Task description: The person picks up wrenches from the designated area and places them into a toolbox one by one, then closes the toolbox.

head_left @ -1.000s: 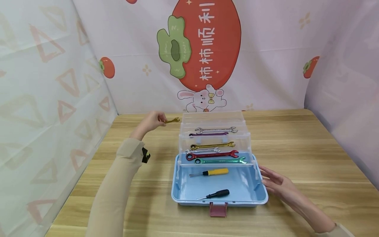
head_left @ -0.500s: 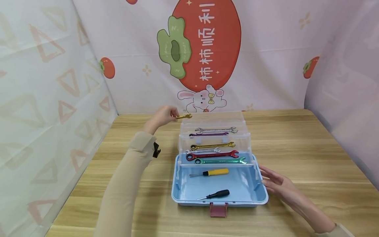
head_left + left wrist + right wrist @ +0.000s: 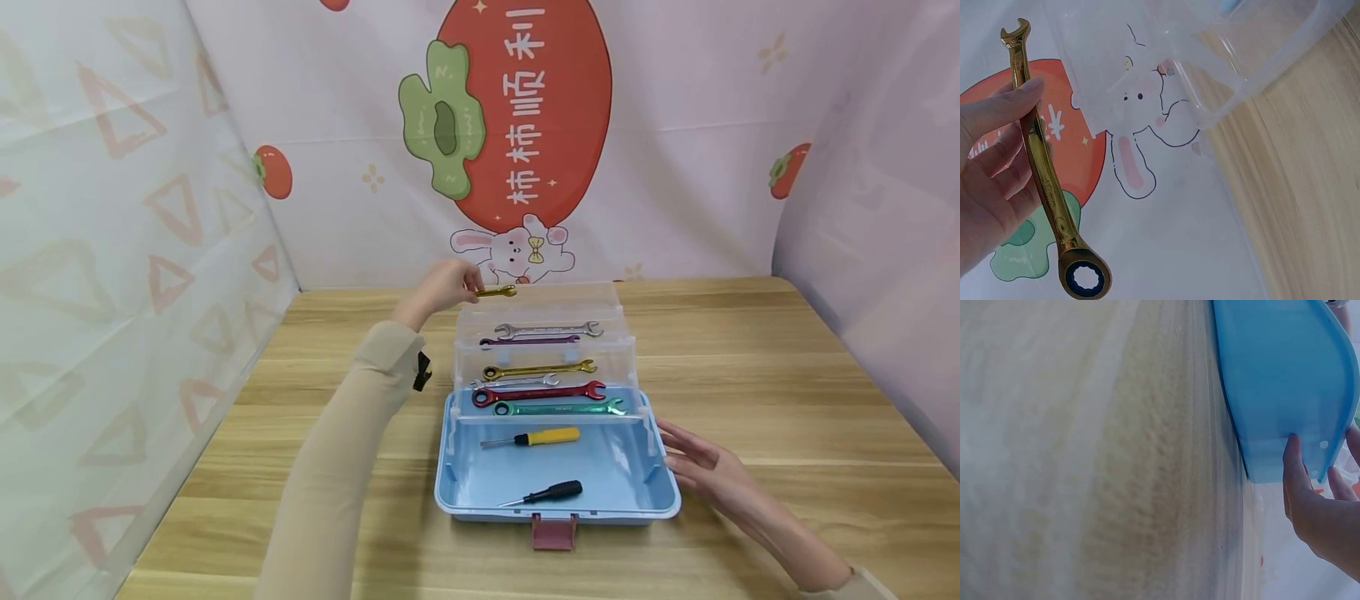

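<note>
Between thumb and fingers, my left hand (image 3: 448, 287) holds a gold combination wrench (image 3: 1044, 169) by its shank. In the left wrist view its ring end points down and its fork end up. In the head view the hand is at the back left corner of the toolbox's clear trays (image 3: 543, 310), the wrench over their rear edge. My right hand (image 3: 708, 467) touches the right side of the blue toolbox (image 3: 450, 492), fingers extended at its wall and rim. The right wrist view shows a fingertip on the outer blue wall (image 3: 1285, 381).
The tiered trays carry a silver wrench (image 3: 551, 331), a purple wrench (image 3: 528, 341), another gold wrench (image 3: 538, 370), a red wrench (image 3: 536, 393) and a green wrench (image 3: 558, 408). A yellow screwdriver (image 3: 551, 436) and black screwdriver (image 3: 555, 492) lie in the base. A pink latch (image 3: 553, 533) hangs in front.
My left hand has moved right and slightly farther back with the gold wrench, from beside the trays to over their rear edge. The right hand and the toolbox have stayed put.
</note>
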Demonstrator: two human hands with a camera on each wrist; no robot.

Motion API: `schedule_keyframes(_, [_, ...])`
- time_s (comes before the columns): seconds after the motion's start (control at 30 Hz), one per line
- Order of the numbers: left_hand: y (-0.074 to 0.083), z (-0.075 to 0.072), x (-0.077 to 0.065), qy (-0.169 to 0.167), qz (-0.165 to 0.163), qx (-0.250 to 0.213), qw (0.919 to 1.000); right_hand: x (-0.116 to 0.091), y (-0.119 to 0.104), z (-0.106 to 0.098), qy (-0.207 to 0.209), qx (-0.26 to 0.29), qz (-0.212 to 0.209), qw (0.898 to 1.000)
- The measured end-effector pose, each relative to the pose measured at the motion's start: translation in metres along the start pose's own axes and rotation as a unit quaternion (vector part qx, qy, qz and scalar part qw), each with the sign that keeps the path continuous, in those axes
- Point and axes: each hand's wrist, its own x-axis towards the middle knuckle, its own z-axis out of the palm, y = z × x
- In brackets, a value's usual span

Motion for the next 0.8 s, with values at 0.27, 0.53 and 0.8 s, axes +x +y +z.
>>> schedule_keyframes(0.27, [0.017, 0.006, 0.013, -0.022, -0.003, 0.005, 0.9997, -0.001, 0.001, -0.001, -0.009, 0.011, -0.011, 1.000])
schedule_keyframes(0.53, [0.033, 0.013, 0.026, -0.039, 0.008, 0.001, 0.9992, -0.001, 0.001, -0.001, -0.011, 0.019, -0.018, 1.000])
schedule_keyframes(0.8, [0.043, 0.019, 0.033, -0.044, 0.004, -0.032, 0.9985, -0.001, 0.000, 0.000, -0.011, 0.009, -0.012, 1.000])
